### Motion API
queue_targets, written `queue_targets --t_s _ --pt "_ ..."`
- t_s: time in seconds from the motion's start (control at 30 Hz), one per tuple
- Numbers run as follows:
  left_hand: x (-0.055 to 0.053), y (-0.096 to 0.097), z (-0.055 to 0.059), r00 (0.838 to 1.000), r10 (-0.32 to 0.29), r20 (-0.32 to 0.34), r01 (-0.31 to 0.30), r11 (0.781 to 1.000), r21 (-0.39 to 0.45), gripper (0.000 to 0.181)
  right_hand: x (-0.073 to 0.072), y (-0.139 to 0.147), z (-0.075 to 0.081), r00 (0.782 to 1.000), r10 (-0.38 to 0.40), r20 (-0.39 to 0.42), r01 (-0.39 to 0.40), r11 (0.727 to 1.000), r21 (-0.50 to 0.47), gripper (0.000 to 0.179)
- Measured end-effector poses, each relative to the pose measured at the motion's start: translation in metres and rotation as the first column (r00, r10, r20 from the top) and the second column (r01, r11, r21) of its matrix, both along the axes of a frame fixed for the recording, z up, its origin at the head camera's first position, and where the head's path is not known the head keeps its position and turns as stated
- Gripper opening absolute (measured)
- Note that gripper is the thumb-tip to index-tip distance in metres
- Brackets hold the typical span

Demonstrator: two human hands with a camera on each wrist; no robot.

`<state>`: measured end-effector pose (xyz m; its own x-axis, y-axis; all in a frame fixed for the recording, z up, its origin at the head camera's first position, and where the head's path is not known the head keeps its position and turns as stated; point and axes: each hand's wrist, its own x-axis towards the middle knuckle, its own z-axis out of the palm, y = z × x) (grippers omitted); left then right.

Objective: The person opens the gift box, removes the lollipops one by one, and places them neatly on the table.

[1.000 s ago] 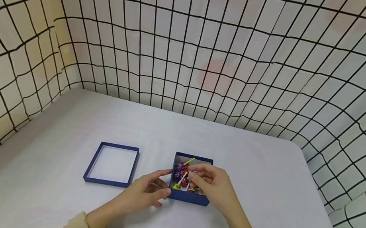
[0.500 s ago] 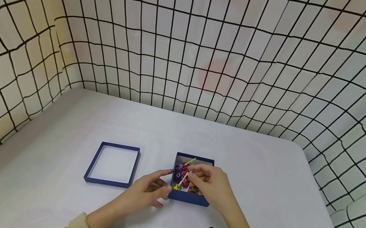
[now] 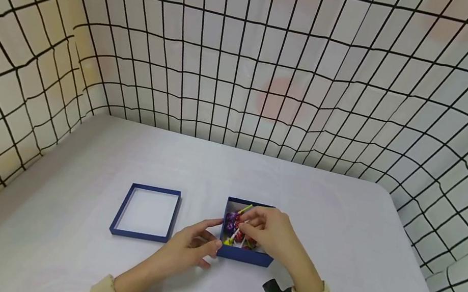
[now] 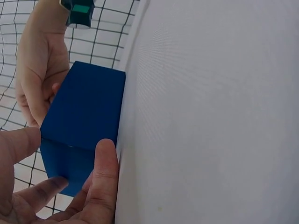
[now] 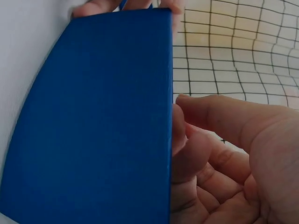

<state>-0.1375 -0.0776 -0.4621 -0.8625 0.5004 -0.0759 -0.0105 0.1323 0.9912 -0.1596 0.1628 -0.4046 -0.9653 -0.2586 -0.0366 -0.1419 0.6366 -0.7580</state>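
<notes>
Several purple and red wrapped lollipops [image 3: 231,222] lie inside the square blue box [image 3: 244,256]. My left hand [image 3: 185,248], fingers spread, touches its left side; above it, my right hand's [image 3: 275,234] fingers are narrowed, hold undetermined.

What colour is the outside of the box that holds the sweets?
Deep blue. The box shows best in the right wrist view.

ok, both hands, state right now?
Left hand: open, fingers touching the blue box.
Right hand: fingers curled over the lollipops; can't tell whether it's pinching one.
</notes>
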Motion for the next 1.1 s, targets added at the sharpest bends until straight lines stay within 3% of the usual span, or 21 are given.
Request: queue_targets --t_s 0.3,0.6,0.73,0.9,1.1 --pt "0.000 0.002 0.001 1.000 0.002 -0.001 -0.002 1.000 -0.013 0.060 -0.006 0.001 0.000 0.999 0.046 0.021 -0.047 0.999 0.028 0.006" --pt "0.000 0.003 0.000 1.000 0.007 0.007 -0.007 1.000 -0.020 0.060 -0.002 0.014 -0.005 0.995 0.091 0.032 -0.088 0.993 -0.083 0.006" --pt "0.000 0.003 -0.001 1.000 0.012 0.010 -0.012 1.000 -0.024 0.061 -0.001 0.029 -0.005 0.994 0.094 0.061 -0.081 0.979 -0.186 0.013" --pt "0.001 0.002 -0.002 1.000 0.018 0.013 -0.018 1.000 -0.022 0.061 -0.001 0.059 -0.001 0.990 0.064 0.127 -0.010 0.921 -0.388 0.024" --pt "0.001 0.002 -0.003 1.000 0.025 0.010 -0.025 1.000 -0.018 0.060 0.002 0.098 -0.005 0.980 -0.016 0.199 0.132 0.799 -0.587 0.009"
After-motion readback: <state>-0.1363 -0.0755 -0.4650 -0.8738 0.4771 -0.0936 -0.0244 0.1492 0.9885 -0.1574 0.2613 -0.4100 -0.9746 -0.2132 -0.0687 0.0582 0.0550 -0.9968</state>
